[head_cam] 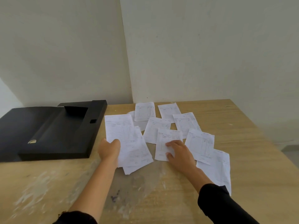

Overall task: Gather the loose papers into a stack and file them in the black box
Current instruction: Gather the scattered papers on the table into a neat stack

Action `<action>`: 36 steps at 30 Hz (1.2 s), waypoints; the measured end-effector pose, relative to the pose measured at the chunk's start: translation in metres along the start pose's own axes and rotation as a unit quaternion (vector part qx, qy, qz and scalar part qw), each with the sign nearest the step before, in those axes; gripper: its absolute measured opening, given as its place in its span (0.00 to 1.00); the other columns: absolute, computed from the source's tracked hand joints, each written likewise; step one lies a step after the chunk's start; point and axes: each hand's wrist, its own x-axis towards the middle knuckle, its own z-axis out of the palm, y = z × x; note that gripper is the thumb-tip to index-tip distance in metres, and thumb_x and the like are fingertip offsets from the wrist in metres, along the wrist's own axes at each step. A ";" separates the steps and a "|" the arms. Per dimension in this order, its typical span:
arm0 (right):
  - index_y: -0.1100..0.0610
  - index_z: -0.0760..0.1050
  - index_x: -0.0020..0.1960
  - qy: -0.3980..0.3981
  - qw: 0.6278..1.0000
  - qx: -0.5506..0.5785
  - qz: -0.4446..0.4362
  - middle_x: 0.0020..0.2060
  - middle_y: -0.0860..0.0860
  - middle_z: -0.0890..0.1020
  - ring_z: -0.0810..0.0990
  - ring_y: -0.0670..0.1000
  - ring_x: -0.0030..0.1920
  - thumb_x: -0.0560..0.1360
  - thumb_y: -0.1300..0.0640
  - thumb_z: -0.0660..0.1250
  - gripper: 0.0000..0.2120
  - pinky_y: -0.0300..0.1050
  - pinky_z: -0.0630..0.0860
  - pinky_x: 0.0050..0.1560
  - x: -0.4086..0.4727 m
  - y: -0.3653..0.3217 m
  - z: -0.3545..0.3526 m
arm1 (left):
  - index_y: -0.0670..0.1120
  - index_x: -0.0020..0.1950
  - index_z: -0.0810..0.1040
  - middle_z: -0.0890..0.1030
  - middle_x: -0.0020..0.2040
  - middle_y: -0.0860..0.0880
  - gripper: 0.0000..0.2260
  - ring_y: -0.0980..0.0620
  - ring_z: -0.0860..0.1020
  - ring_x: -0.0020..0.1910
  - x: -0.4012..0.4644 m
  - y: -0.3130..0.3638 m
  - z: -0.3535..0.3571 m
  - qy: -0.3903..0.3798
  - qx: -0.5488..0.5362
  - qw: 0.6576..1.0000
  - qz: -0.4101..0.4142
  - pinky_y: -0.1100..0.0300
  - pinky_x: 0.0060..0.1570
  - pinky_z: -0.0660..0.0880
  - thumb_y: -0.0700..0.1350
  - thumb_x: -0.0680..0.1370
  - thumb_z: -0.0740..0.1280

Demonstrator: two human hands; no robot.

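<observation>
Across the middle of the worktop point(242, 143), toward its far edge, lie the loose papers point(186, 125): thin printed forms, light and limp by the look of them, likely to bow or slide on the smooth wood if pushed and to crease if pinched hard. I would judge each is best taken at a near edge or corner, thumb on top and fingers slipped beneath, then laid onto the pile. The left hand point(109, 149) is closed in just such a pinch on the near left corner of a small sheaf point(126, 139) of perhaps three or four sheets, lifted slightly and fanned. The right hand point(179, 152) lies flat and spread, fingers pressing on one sheet point(166, 139) near the centre, gripping nothing. Counting what still lies scattered, I make it about eight sheets, several overlapping, so the number is uncertain. One black box point(53, 131) sits open at the left edge of the worktop, just beside the sheaf, with no paper in it that I can see.
</observation>
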 end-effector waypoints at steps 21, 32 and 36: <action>0.58 0.71 0.65 0.065 0.992 0.097 0.051 0.64 0.56 0.75 0.73 0.54 0.63 0.74 0.69 0.59 0.20 0.36 0.65 0.58 -0.002 0.021 -0.026 | 0.41 0.50 0.74 0.78 0.49 0.43 0.12 0.45 0.77 0.43 0.014 -0.001 0.096 -0.153 0.151 0.972 0.093 0.55 0.39 0.76 0.40 0.67 0.67; 0.60 0.71 0.64 0.085 0.990 0.060 0.096 0.65 0.55 0.74 0.70 0.53 0.67 0.75 0.66 0.60 0.18 0.43 0.65 0.68 -0.018 0.027 -0.018 | 0.42 0.67 0.60 0.69 0.66 0.39 0.45 0.38 0.66 0.66 -0.002 -0.002 0.112 -0.105 0.366 0.916 0.130 0.47 0.63 0.67 0.52 0.59 0.80; 0.59 0.74 0.60 0.153 0.977 0.076 0.125 0.62 0.54 0.76 0.71 0.54 0.66 0.74 0.63 0.63 0.14 0.41 0.67 0.62 -0.020 0.030 -0.027 | 0.42 0.66 0.60 0.72 0.64 0.40 0.43 0.39 0.66 0.65 0.001 0.004 0.110 -0.106 0.412 0.899 0.106 0.47 0.62 0.65 0.51 0.60 0.79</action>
